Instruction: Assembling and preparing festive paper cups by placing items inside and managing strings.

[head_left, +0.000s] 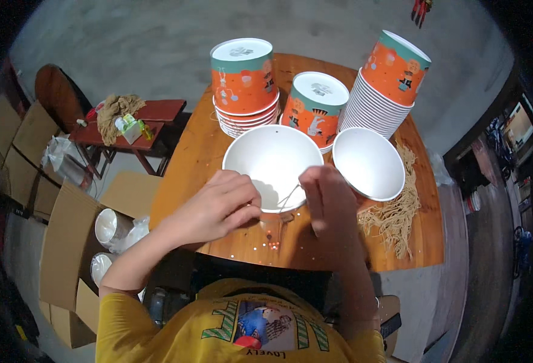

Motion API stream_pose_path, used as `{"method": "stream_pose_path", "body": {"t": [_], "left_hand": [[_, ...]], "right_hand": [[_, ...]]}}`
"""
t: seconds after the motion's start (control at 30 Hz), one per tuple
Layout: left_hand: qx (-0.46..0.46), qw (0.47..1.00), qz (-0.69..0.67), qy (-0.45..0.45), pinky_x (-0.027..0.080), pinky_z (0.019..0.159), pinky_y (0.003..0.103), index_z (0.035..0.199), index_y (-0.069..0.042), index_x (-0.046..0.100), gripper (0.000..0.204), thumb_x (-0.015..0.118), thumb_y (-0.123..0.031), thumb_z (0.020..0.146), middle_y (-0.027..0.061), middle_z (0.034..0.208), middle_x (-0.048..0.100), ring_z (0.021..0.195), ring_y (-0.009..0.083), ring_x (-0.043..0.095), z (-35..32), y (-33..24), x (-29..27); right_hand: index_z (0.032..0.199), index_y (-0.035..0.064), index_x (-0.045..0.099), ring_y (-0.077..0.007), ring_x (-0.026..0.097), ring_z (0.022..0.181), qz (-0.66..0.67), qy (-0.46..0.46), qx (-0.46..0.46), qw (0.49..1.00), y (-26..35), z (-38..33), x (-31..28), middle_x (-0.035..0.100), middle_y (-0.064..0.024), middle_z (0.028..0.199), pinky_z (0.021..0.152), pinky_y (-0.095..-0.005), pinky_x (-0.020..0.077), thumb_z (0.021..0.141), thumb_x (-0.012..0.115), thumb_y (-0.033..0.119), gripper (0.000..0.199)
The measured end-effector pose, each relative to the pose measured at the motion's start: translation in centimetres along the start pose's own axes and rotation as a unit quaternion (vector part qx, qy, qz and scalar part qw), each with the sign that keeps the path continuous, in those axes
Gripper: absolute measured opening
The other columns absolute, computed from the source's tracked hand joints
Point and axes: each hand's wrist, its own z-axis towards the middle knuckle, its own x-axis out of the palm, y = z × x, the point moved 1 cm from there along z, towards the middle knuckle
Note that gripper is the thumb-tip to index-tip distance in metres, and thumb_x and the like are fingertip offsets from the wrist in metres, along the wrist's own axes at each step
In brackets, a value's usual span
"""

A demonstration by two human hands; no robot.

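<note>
A white-lined paper bucket (265,154) sits with its mouth toward me at the middle of the table, a small dark hole showing near its far rim. My left hand (221,202) is closed over the bucket's near left rim, fingers curled and thumb low. At the near right rim, my right hand (326,196) pinches a thin pale string (289,196). That string runs down from my fingertips to the near rim; whether it passes through the wall there is hidden. Beside my right hand, another open paper bucket (369,164) lies tilted.
Behind stand upturned orange-and-green bucket stacks on the left (243,78), in the middle (316,106) and tall at right (381,91). Loose tan strings (399,209) lie at the wooden table's (188,163) right. Cardboard boxes (67,242) and a red bench (163,110) are left.
</note>
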Motion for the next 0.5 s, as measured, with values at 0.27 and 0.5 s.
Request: {"method": "stream_pose_path", "body": {"t": [0.27,0.5], "left_hand": [[-0.147,0.982,-0.043,-0.112,0.033,0.086,0.034,0.079,-0.008,0.06,0.017,0.062,-0.023,0.086,0.0035,0.055,0.051,0.058,0.0206,0.051,1.2,-1.1,2.3],[-0.149,0.984,-0.006,-0.099,0.031,0.09,0.035,0.076,-0.008,0.055,0.008,0.062,-0.01,0.078,0.0022,0.068,0.052,0.071,0.0188,0.05,1.6,-0.8,3.2]], "right_hand": [[0.094,0.0089,0.056,-0.0332,0.064,0.069,-0.081,0.135,0.094,0.983,1.3,2.1,2.2,0.063,-0.0122,0.073,0.06,-0.0421,0.0489,0.092,0.052,0.018,0.01],[0.088,0.0074,0.053,-0.0305,0.063,0.061,-0.23,0.077,0.022,0.97,-1.5,2.0,3.3,0.059,-0.0118,0.064,0.055,-0.0405,0.0499,0.092,0.051,0.016,0.01]]}}
